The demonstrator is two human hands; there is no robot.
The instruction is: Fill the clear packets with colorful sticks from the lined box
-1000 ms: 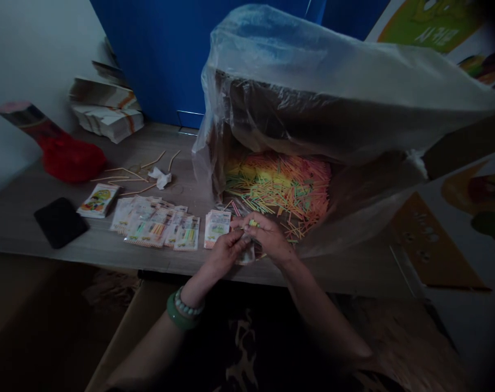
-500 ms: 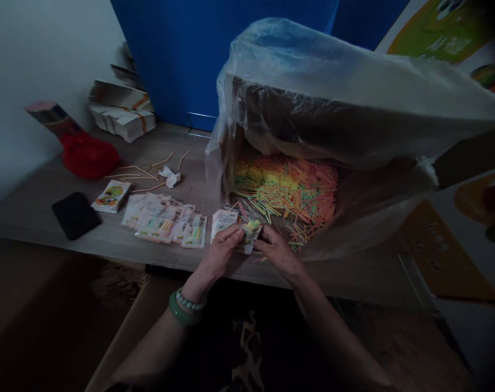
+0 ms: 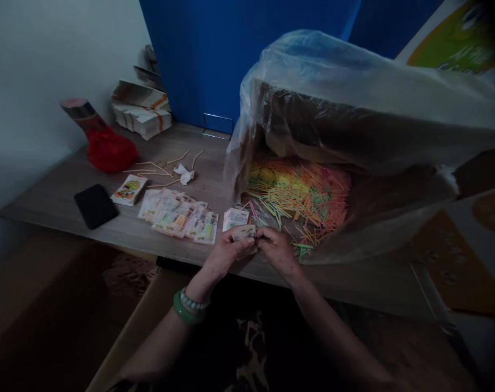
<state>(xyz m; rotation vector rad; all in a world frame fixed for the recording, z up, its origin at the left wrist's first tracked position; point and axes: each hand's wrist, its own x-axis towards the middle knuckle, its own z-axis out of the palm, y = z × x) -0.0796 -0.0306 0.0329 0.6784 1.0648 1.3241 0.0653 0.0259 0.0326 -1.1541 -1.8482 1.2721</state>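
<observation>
My left hand (image 3: 226, 256) and my right hand (image 3: 276, 251) meet at the table's near edge, both pinched on one small printed packet (image 3: 244, 233). Just behind them lies a small stack of packets (image 3: 235, 218). To the left, several filled packets (image 3: 181, 216) with coloured sticks lie in a row. To the right, a heap of coloured sticks (image 3: 300, 193) fills the opening of a big plastic-lined box (image 3: 353, 114). Green and pale bead bracelets sit on my left wrist.
On the wooden table (image 3: 67, 215) are a black phone (image 3: 95, 204), a small printed box (image 3: 128, 189), a red mesh bag (image 3: 110, 153), loose wooden sticks (image 3: 161, 166), crumpled paper (image 3: 185, 174) and stacked cartons (image 3: 143, 114). A blue panel stands behind.
The camera view has shifted, so everything sits further right in frame. My hands have drawn together on the packet; the coloured stick ends seen above it earlier no longer show.
</observation>
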